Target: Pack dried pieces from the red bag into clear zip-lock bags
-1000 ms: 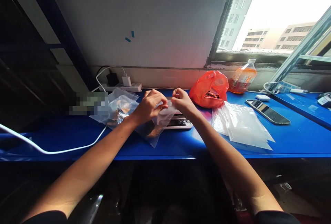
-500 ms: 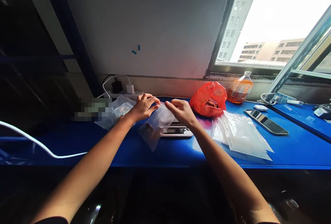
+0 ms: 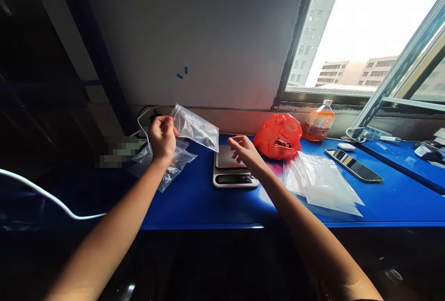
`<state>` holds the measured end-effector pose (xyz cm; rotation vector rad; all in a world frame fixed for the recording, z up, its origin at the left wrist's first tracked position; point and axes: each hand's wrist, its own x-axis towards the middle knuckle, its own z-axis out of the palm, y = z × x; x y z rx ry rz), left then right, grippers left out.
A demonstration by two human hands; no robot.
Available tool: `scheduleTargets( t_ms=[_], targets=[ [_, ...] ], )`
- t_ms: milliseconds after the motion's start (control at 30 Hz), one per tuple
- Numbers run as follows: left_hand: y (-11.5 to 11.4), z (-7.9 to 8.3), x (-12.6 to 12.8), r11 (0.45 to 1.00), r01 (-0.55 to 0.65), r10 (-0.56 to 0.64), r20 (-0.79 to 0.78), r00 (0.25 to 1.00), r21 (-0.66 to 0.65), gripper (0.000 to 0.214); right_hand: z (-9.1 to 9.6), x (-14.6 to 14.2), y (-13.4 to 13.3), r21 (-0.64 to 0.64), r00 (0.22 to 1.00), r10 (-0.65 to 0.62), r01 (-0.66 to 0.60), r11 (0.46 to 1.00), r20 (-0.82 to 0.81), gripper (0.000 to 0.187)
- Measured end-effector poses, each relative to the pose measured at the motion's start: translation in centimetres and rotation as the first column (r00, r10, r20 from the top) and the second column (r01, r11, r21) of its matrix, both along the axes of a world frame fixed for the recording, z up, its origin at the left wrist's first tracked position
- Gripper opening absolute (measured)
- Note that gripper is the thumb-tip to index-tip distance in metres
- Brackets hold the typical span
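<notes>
Clear zip bag [image 3: 195,127] is off the desk [image 3: 194,203], held in the air above its back-left part, near the back edge. Its long axis runs from the left hand [image 3: 162,137] out to the right and slightly down, with the free end over the back-left corner of the scale [image 3: 231,173]. A few small dark bits sit at that low end, too small to identify. Left hand is clenched on the bag's left end. Right hand [image 3: 243,151] is over the scale platform with fingers spread, gripping nothing. Scale display unreadable. Filled bags [image 3: 172,167] lie on the desk under the left hand. Right of the scale is a red plastic bag [image 3: 280,136] with its mouth open and brown contents. An orange bottle [image 3: 318,124] stands at the back edge, label unreadable. A stack of empty clear bags [image 3: 320,181] sits toward the front edge, with a phone [image 3: 352,165] beside it, screen dark.
</notes>
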<state>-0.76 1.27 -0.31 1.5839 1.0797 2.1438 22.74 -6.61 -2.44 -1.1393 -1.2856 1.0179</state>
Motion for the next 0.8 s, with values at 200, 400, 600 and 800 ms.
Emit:
scheduleTargets(
  t_ms=[200, 400, 600, 800],
  targets=[
    [-1.2, 0.4, 1.4, 0.94, 0.315, -0.334, 0.175, 0.926, 0.13, 0.025, -0.4, -2.2, -0.7, -0.197, 0.924, 0.221, -0.291, 0.936, -0.314, 0.037],
    [-2.9, 1.4, 2.2, 0.849, 0.486, -0.512, 0.095, 0.854, 0.21, 0.033, -0.5, -3.0, -0.3, -0.122, 0.843, 0.203, -0.3, 0.946, -0.497, 0.039],
    [-3.4, 1.5, 1.3, 0.913, 0.332, -0.311, -0.123, 0.943, 0.237, 0.023, -0.4, -3.2, -0.5, -0.045, 0.845, 0.216, -0.272, 0.961, -0.489, 0.039],
    [-3.2, 1.0, 0.3, 0.949, 0.25, -0.18, -0.317, 0.931, 0.194, 0.021, 0.5, -2.3, -1.5, 0.145, 0.888, 0.221, -0.176, 0.974, -0.404, 0.046]
  ],
)
